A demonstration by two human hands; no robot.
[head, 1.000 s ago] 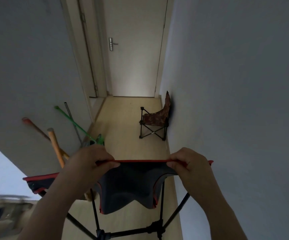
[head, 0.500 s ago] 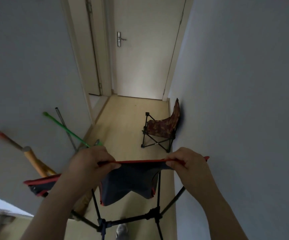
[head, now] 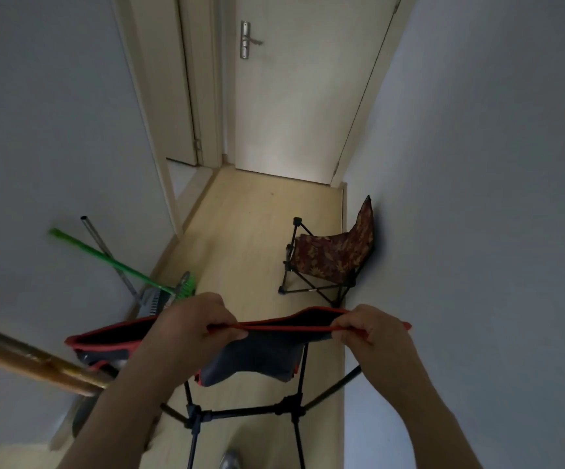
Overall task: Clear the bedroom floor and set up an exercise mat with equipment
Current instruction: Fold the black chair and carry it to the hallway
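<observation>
While both hands pinch its red-trimmed top edge, a dark folding chair (head: 257,357) fills the 6 o'clock part of the view in a narrow hallway, its black legs spread beneath the seat cloth. Whether those legs touch the ground cannot be told.

The left hand (head: 189,319) curls fingers and thumb round the red hem near the middle of the edge. The right hand (head: 372,333) grips the same hem toward its 3 o'clock end, close to the right wall (head: 477,198).

Ahead, at about 1 o'clock, a second folding chair (head: 332,258) in leaf-patterned red-brown cloth stands on the floor (head: 247,231). Its back touches that wall and it takes up the right side of the passage.

At 9 to 10 o'clock, a green-handled broom (head: 112,262) and a bare metal pole (head: 105,252) lean crossed against the left wall (head: 54,130). Their lower ends sit by a grey dustpan (head: 152,301), just beyond the left hand.

Nearer, at 8 o'clock, blurred wooden handles (head: 37,363) lean on the same wall beside the held chair's left corner.

A strip of bare floor runs between the broom and the patterned chair to a closed white door (head: 301,96) at 12 o'clock, its metal door handle (head: 247,38) on the left side. The toe of a shoe (head: 230,460) shows at the bottom edge.
</observation>
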